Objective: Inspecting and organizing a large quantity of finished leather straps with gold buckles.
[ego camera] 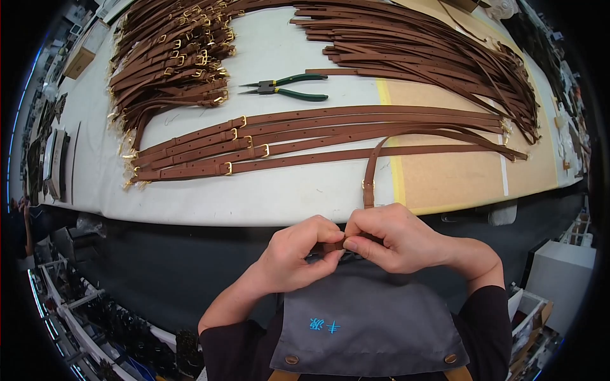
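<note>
My left hand [301,252] and my right hand [393,238] meet in front of my apron [371,309], just off the table's near edge. Fingertips of both pinch a small part of a brown strap [371,166], mostly covered by the fingers. From behind my right hand this strap runs up over the edge, past a gold buckle [364,184], and curves right onto the table. Beyond my hands, several finished-looking brown straps [305,157] with gold buckles lie side by side. Green-handled pliers [274,87] with slim pointed jaws rest behind them.
The table [190,205] has a pale cover and a tan board [448,176] edged with yellow tape at right. A pile of buckled straps [176,62] fills the back left; a bundle of plain strap ends [405,52] lies back right. Shelving [81,314] stands at lower left.
</note>
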The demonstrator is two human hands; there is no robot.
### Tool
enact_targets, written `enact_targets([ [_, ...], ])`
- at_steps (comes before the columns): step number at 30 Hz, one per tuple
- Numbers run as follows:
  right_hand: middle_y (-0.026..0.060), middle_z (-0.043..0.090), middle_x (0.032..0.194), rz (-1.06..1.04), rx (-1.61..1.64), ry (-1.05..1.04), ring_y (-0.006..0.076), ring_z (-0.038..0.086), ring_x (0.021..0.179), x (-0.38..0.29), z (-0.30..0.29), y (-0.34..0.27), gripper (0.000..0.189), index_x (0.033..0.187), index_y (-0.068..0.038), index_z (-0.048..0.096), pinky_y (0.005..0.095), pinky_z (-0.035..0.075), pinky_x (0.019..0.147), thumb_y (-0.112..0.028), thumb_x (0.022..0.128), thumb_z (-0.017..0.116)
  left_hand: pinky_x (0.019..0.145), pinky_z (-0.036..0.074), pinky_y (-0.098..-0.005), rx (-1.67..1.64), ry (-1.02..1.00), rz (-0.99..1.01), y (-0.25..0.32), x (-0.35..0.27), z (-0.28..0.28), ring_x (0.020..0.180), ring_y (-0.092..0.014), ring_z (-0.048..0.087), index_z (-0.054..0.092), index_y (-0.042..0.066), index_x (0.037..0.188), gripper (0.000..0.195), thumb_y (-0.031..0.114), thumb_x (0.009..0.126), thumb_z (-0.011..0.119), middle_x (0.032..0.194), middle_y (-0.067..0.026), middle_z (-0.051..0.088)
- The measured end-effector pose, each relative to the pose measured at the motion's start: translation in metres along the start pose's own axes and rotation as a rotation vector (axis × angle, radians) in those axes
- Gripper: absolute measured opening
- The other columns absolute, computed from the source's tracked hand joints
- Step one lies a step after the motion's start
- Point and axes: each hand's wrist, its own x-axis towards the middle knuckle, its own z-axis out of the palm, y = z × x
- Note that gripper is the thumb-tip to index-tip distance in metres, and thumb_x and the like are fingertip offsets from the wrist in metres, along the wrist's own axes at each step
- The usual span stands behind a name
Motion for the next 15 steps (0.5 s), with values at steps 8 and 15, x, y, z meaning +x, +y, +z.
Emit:
enact_targets([
  [8, 0.0099, 0.065, 0.098, -0.242, -0.243, 0.139, 0.0307, 0.062, 0.094, 0.011, -0.006, 0.001, 0.035, 0.106, -0.007, 0.060, 0.0378, 0.048, 0.080, -0.017, 0.082, 0.083, 0.070, 0.056, -0.0253, -0.114, 0.108, -0.145, 0.005, -0.004, -0.005, 0.079, -0.012, 0.068, 0.059, -0.001, 0.105, 0.028, -0.007, 0.083, 0.075, 0.096, -0.0097, 0.067],
  [15, 0.0051, 0.064, 0.088, -0.337, -0.191, 0.154, 0.0245, 0.061, 0.081, 0.014, 0.002, 0.014, 0.035, 0.104, -0.007, 0.067, 0.0356, 0.045, 0.072, -0.014, 0.077, 0.088, 0.064, 0.052, -0.0250, -0.127, 0.015, -0.177, 0.007, -0.004, -0.027, 0.072, -0.009, 0.059, 0.055, 0.002, 0.094, 0.025, 0.009, 0.088, 0.078, 0.090, -0.0066, 0.066],
])
